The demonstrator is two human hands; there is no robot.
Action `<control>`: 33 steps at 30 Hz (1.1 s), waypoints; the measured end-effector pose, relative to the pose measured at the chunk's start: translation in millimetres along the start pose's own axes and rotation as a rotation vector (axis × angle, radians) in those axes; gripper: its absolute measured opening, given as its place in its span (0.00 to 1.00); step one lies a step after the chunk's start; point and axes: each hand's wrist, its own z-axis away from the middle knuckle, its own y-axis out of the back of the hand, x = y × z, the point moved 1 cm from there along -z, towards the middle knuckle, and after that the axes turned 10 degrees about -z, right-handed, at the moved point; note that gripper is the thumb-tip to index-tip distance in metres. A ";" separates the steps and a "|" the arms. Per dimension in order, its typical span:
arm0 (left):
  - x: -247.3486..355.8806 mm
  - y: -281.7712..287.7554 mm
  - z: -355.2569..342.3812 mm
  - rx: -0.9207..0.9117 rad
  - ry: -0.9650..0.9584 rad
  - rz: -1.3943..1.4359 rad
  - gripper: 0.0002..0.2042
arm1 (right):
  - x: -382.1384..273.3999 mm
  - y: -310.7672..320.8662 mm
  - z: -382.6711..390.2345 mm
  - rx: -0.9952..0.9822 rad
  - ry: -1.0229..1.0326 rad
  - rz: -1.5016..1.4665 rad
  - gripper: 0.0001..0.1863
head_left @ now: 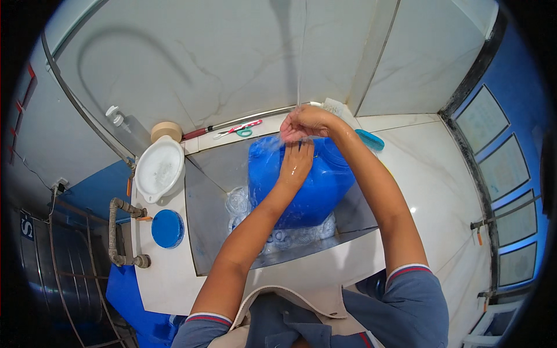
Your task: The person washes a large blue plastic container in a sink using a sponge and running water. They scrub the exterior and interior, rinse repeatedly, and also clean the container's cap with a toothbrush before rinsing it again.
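Shirt cut off; hands partly hide container.

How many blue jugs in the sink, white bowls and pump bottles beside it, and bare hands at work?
Blue jug: 1
White bowl: 1
Pump bottle: 1
Hands: 2, left hand and right hand
Total: 5

I see a large, boxy blue plastic container with rounded corners, its surface glossy and wet with scattered drops. It stands inside the grey sink, a broad face toward me, a rounded part at its right far corner. Clear plastic pieces crowd its left and near sides. My left grip lies over its far part.
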 end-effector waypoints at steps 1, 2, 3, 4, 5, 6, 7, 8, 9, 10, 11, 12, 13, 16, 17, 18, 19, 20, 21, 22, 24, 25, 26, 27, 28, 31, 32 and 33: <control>-1.0 -2.5 -2.7 -0.001 -0.004 0.005 0.13 | 0.9 2.5 0.3 0.005 -0.001 -0.004 0.08; -4.5 -6.2 -5.4 -0.066 0.002 0.096 0.11 | 0.1 6.0 -0.3 0.097 0.032 0.054 0.09; -8.6 -9.8 -8.1 -0.132 0.008 0.187 0.09 | -0.8 9.5 -0.7 0.190 0.065 0.112 0.09; -11.1 -12.4 -11.1 -0.136 0.000 0.198 0.09 | 1.3 15.2 -1.4 0.201 0.060 0.105 0.09; -16.8 -12.3 -13.5 -0.136 0.019 0.305 0.08 | 3.3 18.1 -2.0 0.160 0.032 0.195 0.09; -23.3 -13.0 -17.8 -0.136 0.039 0.412 0.07 | 5.2 20.9 -2.5 0.119 0.003 0.285 0.08; -39.2 -17.7 -21.2 0.079 -0.004 0.528 0.08 | 3.0 14.3 -6.2 0.109 0.008 0.281 0.08; -47.7 -23.6 -21.1 0.075 -0.007 0.529 0.08 | 2.7 13.4 -8.0 0.115 0.031 0.256 0.08; -56.2 -30.4 -19.6 -0.136 0.018 0.482 0.08 | 2.7 12.0 -9.1 0.121 0.054 0.232 0.08; -59.8 -31.6 -20.7 -0.347 0.041 0.436 0.09 | 2.9 12.5 -7.2 0.127 0.051 0.229 0.08; -62.1 -29.3 -22.5 -0.280 -0.006 0.515 0.12 | 2.3 12.7 -5.1 0.132 0.035 0.226 0.08; -63.5 -27.1 -24.2 -0.281 -0.008 0.517 0.12 | 1.8 11.7 -3.4 0.136 0.020 0.224 0.08; -64.9 -25.0 -26.3 -0.351 -0.015 0.509 0.12 | 2.5 11.9 -3.4 0.139 0.023 0.224 0.08; -71.0 -16.3 -26.2 -0.447 -0.023 0.490 0.14 | 1.0 9.4 -5.0 0.164 0.082 0.274 0.07; -73.4 -14.1 -23.9 -0.476 -0.023 0.481 0.16 | -0.8 7.4 -6.3 0.139 0.072 0.279 0.07; -76.0 -11.5 -21.7 -0.472 -0.022 0.476 0.16 | -2.5 5.1 -7.6 0.114 0.062 0.284 0.07; -74.9 -6.5 -20.7 -0.532 -0.016 0.458 0.16 | -1.3 6.7 -6.6 0.142 0.086 0.266 0.07; -73.9 -1.2 -19.1 -0.593 -0.009 0.440 0.17 | -1.7 9.7 -5.3 0.145 0.087 0.269 0.07; -73.0 4.8 -17.6 -0.589 -0.009 0.441 0.17 | -2.2 13.1 -3.7 0.134 0.073 0.303 0.07; -74.5 9.9 -13.5 -0.618 -0.049 0.432 0.17 | -2.9 13.2 -4.3 0.119 0.062 0.336 0.07; -78.3 20.9 -2.7 -0.647 -0.086 0.420 0.18 | 0.9 10.4 -7.1 0.119 0.087 0.307 0.08; -81.6 30.9 3.8 -0.646 -0.086 0.447 0.19 | 2.1 8.1 -7.0 0.120 0.112 0.276 0.08; -83.4 36.1 10.8 -0.647 -0.088 0.481 0.20 | 3.9 8.9 -7.7 0.121 0.112 0.277 0.08; -85.7 41.3 17.8 -0.647 -0.088 0.482 0.20 | 5.7 10.2 -8.4 0.144 0.133 0.300 0.09; -89.7 48.0 25.4 -0.653 -0.094 0.501 0.20 | 5.9 9.6 -8.6 0.163 0.157 0.323 0.09; -101.4 61.8 45.1 -0.670 -0.073 0.508 0.20 | 8.1 14.8 -8.2 0.146 0.106 0.389 0.08; -105.3 65.0 50.9 -0.682 -0.040 0.493 0.20 | 9.0 16.2 -9.1 0.150 0.106 0.387 0.08; -108.2 66.6 56.3 -0.682 -0.046 0.496 0.20 | 9.7 17.7 -10.4 0.164 0.109 0.385 0.09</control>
